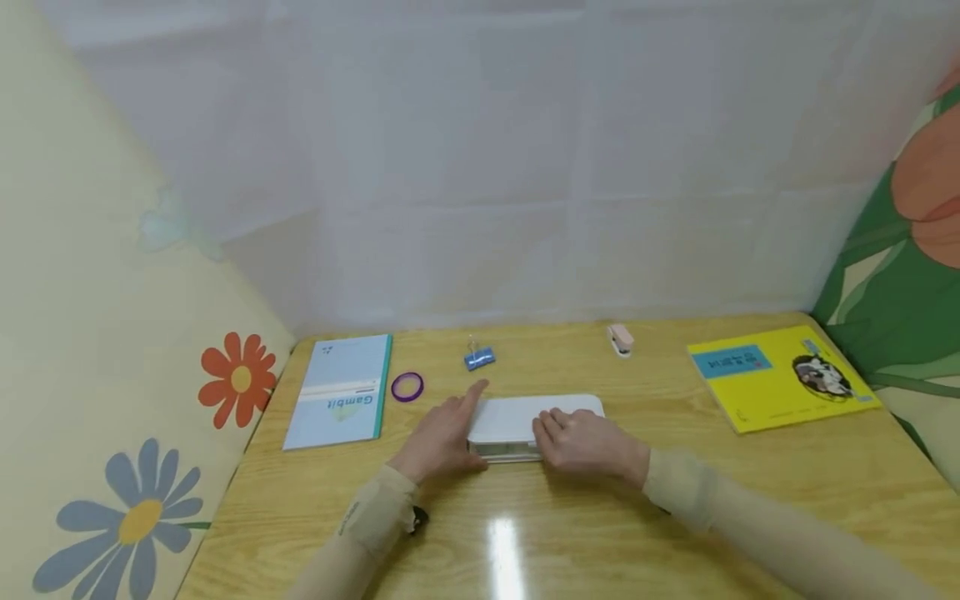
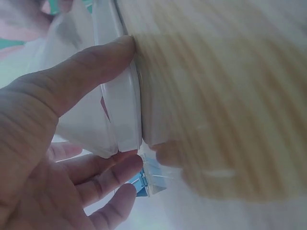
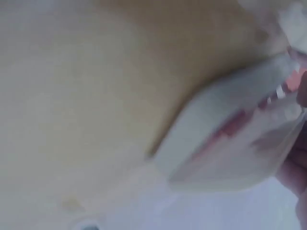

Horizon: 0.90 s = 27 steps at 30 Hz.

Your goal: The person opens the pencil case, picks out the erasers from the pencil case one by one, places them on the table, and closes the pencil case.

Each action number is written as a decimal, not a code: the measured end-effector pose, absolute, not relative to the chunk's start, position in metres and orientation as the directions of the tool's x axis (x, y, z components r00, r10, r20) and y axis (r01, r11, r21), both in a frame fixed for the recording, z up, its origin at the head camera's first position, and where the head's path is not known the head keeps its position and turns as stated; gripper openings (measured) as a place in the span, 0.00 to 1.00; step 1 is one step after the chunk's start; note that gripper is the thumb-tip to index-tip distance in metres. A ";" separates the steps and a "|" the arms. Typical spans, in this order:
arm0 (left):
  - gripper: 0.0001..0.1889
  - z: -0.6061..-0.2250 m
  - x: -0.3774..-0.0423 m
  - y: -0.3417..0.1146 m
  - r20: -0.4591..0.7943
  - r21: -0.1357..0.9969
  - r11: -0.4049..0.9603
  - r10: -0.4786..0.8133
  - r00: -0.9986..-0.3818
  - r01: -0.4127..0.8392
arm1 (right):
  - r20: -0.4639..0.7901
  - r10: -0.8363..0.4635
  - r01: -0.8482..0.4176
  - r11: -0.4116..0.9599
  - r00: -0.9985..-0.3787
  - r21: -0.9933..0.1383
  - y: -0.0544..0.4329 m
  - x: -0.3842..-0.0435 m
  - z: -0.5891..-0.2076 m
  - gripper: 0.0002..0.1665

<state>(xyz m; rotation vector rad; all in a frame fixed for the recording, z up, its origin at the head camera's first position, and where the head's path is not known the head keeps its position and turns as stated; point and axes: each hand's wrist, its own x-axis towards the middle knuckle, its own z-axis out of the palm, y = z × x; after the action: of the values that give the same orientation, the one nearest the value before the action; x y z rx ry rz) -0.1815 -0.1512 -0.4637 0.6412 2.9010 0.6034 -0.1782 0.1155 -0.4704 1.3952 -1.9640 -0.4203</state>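
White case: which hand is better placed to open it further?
Probably the right hand: it grips the lid at the front, while the left hand holds one end of the case.

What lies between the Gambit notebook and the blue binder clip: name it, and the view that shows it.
A purple ring, seen in the head view, lies between the Gambit notebook and the blue binder clip, nearer the notebook.

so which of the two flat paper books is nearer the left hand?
The pale-blue rectangular notebook marked Gambit, on the left; the bright-yellow rectangular book lies right, past the right hand.
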 end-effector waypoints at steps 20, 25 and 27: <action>0.78 -0.462 -0.177 -0.150 -0.046 0.428 0.847 0.370 -0.928 0.316 | 0.624 -0.673 -0.880 0.473 -0.397 -0.050 0.128 -0.206 -0.458 0.09; 0.83 -0.465 -0.176 -0.151 -0.012 0.482 0.815 0.372 -0.928 0.321 | 0.573 -0.605 -0.810 0.550 -0.553 -0.202 0.121 -0.218 -0.448 0.10; 0.83 -0.465 -0.176 -0.152 -0.010 0.499 0.808 0.367 -0.930 0.313 | 0.527 -0.590 -0.778 0.570 -0.612 -0.265 0.119 -0.225 -0.443 0.09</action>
<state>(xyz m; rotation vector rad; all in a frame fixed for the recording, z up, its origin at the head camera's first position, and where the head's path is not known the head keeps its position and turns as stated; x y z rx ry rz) -0.1758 -0.1517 -0.4653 0.5442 2.8861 0.7679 -0.2248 0.1185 -0.4427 1.1089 -2.4243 0.6795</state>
